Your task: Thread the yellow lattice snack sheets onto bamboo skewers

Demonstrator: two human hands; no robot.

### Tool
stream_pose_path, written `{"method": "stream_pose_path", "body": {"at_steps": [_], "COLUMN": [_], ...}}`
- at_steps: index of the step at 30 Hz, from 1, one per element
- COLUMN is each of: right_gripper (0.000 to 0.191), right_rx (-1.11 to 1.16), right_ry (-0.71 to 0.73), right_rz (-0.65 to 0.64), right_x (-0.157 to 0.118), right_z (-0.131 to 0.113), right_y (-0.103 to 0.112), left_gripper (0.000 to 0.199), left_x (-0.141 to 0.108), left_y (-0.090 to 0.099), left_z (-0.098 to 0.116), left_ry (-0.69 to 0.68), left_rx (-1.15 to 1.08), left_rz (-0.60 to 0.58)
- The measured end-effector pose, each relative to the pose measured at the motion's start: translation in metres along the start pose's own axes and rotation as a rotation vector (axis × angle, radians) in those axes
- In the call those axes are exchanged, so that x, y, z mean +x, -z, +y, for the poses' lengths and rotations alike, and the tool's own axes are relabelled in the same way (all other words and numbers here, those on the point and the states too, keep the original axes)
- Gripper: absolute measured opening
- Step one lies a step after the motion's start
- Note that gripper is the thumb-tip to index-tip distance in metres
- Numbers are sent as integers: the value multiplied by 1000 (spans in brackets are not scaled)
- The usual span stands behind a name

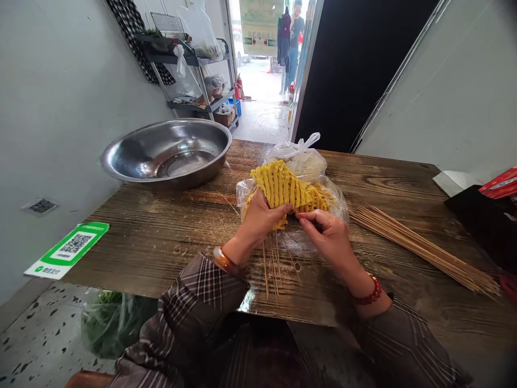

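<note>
A yellow, ridged slab of food (278, 183), its exact kind unclear, is gripped in my left hand (260, 215), thumb across its lower edge. Between thumb and fingers of my right hand (326, 229) is a thin bamboo skewer (297, 213), mostly hidden, that meets the slab's lower right edge. Several skewers (271, 264) stick out below my left hand toward the table's front edge. More yellow ridged pieces (319, 197) lie right behind my hands on an opened clear plastic bag (340, 199).
A bundle of bamboo skewers (424, 250) lies right on the wooden table (177, 226). A large steel basin (169, 156) stands at the back left, a knotted plastic bag (301, 159) behind the food. A QR-code card (72, 248) overhangs the left edge; a dark box (472, 215) sits far right.
</note>
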State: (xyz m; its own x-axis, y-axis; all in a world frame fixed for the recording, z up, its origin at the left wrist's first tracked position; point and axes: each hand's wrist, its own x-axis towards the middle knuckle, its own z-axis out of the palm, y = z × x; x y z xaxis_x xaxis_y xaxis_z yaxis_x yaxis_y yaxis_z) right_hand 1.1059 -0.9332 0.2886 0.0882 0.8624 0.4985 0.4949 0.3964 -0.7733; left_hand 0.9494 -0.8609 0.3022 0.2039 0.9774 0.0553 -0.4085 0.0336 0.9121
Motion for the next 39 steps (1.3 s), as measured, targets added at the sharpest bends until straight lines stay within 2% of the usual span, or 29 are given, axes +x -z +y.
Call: {"method": "stream_pose_path", "body": {"at_steps": [4,9,12,16,22,30,39], "right_gripper": [16,14,14,15,13,14,12], "right_rx": [-8,0,3,-6,19,49,62], "right_ry": [-11,-20,-32,-45,12,51,54], "right_rz": [-18,10,31,47,33,20,49], "right_x": [-1,-2,-2,-2,-2,-2,-3], "right_z": [-1,0,0,0,-2,-5,-5], "right_y": [-1,-4,-5,-5,-3,0,-1], "left_gripper": [53,56,56,56,49,48,45], "left_x": [1,0,-2,-6,-9,-7,-11], "left_y": [3,5,2,-4,-7,-5,-8], "left_z": [-4,-9,-9,-4,3,5,5], "left_ry": [-143,-168,-148,-89,-16,-18,3], "left_rx": [275,344,314,164,-2,-62,-24], "left_rz": [-51,-38,-43,-78,-141,-145,-197]}}
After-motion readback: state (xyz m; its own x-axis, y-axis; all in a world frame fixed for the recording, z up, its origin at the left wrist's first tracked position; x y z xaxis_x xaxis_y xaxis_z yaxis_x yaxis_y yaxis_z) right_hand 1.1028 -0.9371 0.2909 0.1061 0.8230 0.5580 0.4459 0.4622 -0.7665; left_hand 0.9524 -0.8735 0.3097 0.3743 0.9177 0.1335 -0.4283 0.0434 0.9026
